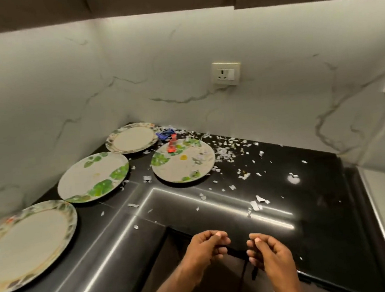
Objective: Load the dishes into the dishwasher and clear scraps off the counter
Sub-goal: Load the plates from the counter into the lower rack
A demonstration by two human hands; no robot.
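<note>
Both my left hand point(206, 247) and right hand point(269, 251) are loosely curled and empty, so I'd grab the plate point(25, 246) furthest from the socket point(226, 73) first, by its rim.

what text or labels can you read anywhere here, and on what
No text can be read in this view.
Red wrapper lying on the rim of the green-leaf plate: any print is too small and blurred.
Blue wrapper behind it on the counter: nothing legible.
White paper scraps: no legible print.
Wall socket: no readable marking.
</note>
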